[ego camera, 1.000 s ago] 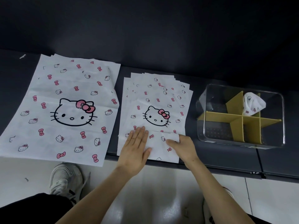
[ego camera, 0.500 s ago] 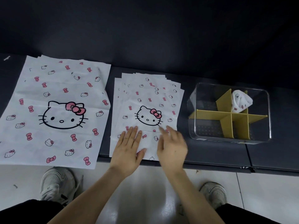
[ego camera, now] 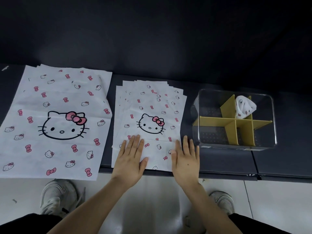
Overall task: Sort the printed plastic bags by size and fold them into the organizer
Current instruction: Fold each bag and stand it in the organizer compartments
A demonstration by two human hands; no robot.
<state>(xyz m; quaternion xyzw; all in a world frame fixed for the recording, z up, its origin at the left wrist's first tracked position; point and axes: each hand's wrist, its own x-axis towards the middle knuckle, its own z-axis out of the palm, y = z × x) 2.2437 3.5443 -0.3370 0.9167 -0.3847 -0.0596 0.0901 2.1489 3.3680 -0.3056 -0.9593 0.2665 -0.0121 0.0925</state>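
Lately changed: a second ago the right hand (ego camera: 185, 159) pinched the turned-up bottom edge of the top small bag (ego camera: 152, 125); half a second ago it swept over the fold; now it lies flat with its fingers straight and spread, gripping nothing.
Right hand position: the thumb side rests on the right end of the folded strip (ego camera: 158, 154), and the outer fingers lie on the dark bench (ego camera: 219, 159).
Left hand: the left hand (ego camera: 130, 159) has stayed flat on the left part of the strip, fingers straight and close together, pressing rather than holding.
Fold: the bottom of the top small bag is doubled up toward the printed cat face and lies flat between the two hands.
Stacks: two, with the large stack (ego camera: 55, 129) on the left and the small stack (ego camera: 175, 98) just beside it in the middle.
Sheets per stack: several fanned edges show at the back of each; an exact count cannot be told.
Organizer: one clear organizer (ego camera: 263, 132) stands on the bench to the right of the small stack, crossed by yellow dividers (ego camera: 217, 119).
Bags stored: one folded bag (ego camera: 244, 107), upright in a back compartment.
Hands: two.
Shoes: two pale shoes (ego camera: 55, 196) on the light floor (ego camera: 160, 200) below the bench edge.
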